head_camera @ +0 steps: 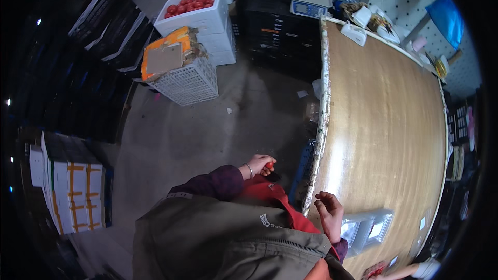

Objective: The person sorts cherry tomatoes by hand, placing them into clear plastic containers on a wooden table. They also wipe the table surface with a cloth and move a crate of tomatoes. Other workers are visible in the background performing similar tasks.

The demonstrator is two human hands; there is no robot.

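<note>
My left hand (pixel 260 164) is closed around a small red tomato (pixel 269 165), held low in front of the red garment and over the floor, left of the table. A metal bracelet circles that wrist. My right hand (pixel 330 213) is raised at the near left edge of the wooden table (pixel 383 124). Its fingers are loosely bent and apart, with nothing visible in them. Just right of that wrist, clear plastic containers (pixel 365 230) lie on the tabletop.
A white foam box (pixel 190 26) holds several tomatoes. In front of it stands a white plastic crate (pixel 186 81) topped with cardboard. A digital scale (pixel 309 0) rests on black crates (pixel 280 35). Taped white boxes (pixel 79 194) are stacked left. Another person's arm (pixel 400 272) reaches in bottom right.
</note>
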